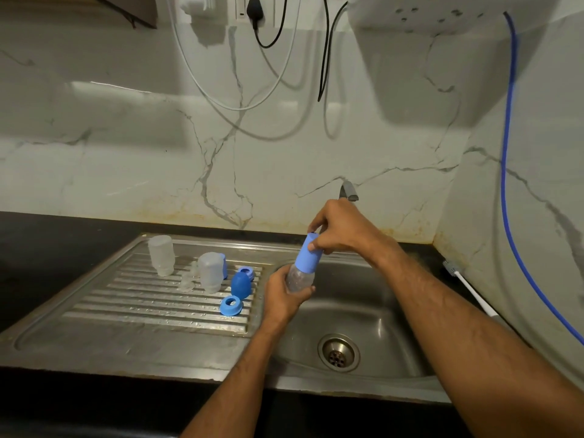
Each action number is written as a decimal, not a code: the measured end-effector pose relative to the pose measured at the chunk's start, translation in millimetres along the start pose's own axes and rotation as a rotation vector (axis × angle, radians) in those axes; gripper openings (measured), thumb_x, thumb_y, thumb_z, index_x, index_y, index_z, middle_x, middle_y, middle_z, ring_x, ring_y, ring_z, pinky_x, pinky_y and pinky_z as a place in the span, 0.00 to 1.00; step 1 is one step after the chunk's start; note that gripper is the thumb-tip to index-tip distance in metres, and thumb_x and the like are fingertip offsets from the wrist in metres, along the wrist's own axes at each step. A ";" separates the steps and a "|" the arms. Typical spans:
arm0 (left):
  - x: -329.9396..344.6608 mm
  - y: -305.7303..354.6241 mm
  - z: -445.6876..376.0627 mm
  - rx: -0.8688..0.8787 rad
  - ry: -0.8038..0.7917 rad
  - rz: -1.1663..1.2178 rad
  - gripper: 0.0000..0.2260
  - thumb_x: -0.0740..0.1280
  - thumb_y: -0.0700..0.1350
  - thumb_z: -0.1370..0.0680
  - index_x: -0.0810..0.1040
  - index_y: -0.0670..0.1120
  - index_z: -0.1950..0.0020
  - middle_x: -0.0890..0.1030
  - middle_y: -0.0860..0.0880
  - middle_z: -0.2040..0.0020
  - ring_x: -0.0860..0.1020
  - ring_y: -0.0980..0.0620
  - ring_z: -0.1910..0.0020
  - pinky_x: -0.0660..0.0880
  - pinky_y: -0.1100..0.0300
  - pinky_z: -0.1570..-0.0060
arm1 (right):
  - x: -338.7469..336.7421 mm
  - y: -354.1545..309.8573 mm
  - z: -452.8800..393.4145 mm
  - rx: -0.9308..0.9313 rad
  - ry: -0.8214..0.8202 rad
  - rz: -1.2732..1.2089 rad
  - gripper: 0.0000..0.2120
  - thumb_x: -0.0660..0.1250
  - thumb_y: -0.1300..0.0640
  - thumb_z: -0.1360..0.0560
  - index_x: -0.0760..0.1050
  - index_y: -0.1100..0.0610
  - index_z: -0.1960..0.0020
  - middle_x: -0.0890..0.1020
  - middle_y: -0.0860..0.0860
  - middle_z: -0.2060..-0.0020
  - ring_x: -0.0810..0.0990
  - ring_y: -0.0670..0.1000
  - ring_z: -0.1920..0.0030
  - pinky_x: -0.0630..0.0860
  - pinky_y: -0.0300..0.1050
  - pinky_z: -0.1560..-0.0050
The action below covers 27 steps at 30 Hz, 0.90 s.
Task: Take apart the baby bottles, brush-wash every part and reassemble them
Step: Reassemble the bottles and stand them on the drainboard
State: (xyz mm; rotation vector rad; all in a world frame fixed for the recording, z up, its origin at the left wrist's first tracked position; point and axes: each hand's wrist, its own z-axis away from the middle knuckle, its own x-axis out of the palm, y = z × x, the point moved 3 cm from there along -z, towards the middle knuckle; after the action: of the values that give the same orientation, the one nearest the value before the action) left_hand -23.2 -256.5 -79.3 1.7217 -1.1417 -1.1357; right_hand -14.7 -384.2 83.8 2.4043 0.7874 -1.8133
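Observation:
My left hand (284, 295) grips the clear body of a baby bottle (297, 279) over the left edge of the sink basin (363, 311). My right hand (338, 229) grips the bottle's light blue cap (309, 256) from above. On the ribbed drainboard (151, 308) stand two clear bottle bodies upside down (161, 254) (211, 271). Beside them lie a dark blue cap (240, 283), a blue collar ring (231, 305), another blue ring (247, 272) and clear teats (187, 282).
A tap spout (348, 191) sticks out of the marble wall just behind my right hand. A white bottle brush (467, 284) lies on the black counter right of the sink. The drain (338, 352) is at the basin's bottom. A blue hose (508, 184) hangs at right.

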 end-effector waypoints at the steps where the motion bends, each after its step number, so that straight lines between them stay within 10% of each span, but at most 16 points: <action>1: -0.5 0.1 -2.3 -0.007 0.002 0.004 0.20 0.78 0.39 0.29 0.77 0.45 0.40 0.78 0.52 0.53 0.76 0.62 0.58 0.71 0.74 0.64 | 1.8 0.4 -3.2 0.014 0.011 -0.014 0.12 0.79 0.56 0.32 0.86 0.60 0.51 0.85 0.51 0.67 0.83 0.44 0.72 0.81 0.37 0.64; 11: 5.7 -3.2 -39.5 -0.025 0.016 -0.014 0.21 0.77 0.41 0.28 0.77 0.45 0.37 0.79 0.52 0.51 0.75 0.62 0.58 0.70 0.72 0.62 | 9.0 12.7 -36.1 0.096 0.098 0.088 0.25 0.75 0.38 0.28 0.72 0.57 0.67 0.75 0.51 0.72 0.74 0.48 0.72 0.74 0.45 0.69; 15: 13.7 -2.0 -58.7 -0.038 0.007 0.003 0.20 0.77 0.43 0.27 0.76 0.48 0.38 0.81 0.50 0.50 0.79 0.55 0.54 0.76 0.62 0.54 | 10.5 26.1 -52.9 0.034 0.043 -0.019 0.23 0.76 0.37 0.29 0.82 0.58 0.50 0.81 0.49 0.61 0.80 0.48 0.60 0.75 0.39 0.62; 20: 11.8 0.8 -89.4 0.002 0.046 0.035 0.19 0.78 0.39 0.29 0.75 0.49 0.43 0.78 0.55 0.56 0.77 0.61 0.59 0.73 0.75 0.66 | 16.0 32.2 -75.7 -0.081 -0.053 -0.074 0.23 0.77 0.56 0.27 0.79 0.55 0.33 0.82 0.52 0.39 0.80 0.49 0.44 0.76 0.40 0.46; 27: 14.3 -8.5 -116.2 0.026 0.064 0.013 0.21 0.79 0.42 0.30 0.77 0.48 0.40 0.79 0.53 0.52 0.79 0.57 0.56 0.72 0.72 0.59 | 19.4 35.8 -101.3 0.042 0.094 -0.027 0.20 0.79 0.43 0.31 0.81 0.60 0.57 0.83 0.53 0.64 0.82 0.49 0.69 0.80 0.42 0.66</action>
State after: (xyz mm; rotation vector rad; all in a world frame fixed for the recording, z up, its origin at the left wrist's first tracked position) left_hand 91.5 -253.7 -54.5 1.7559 -1.1314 -1.0548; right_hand 94.1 -376.0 89.0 2.5340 0.8008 -1.7550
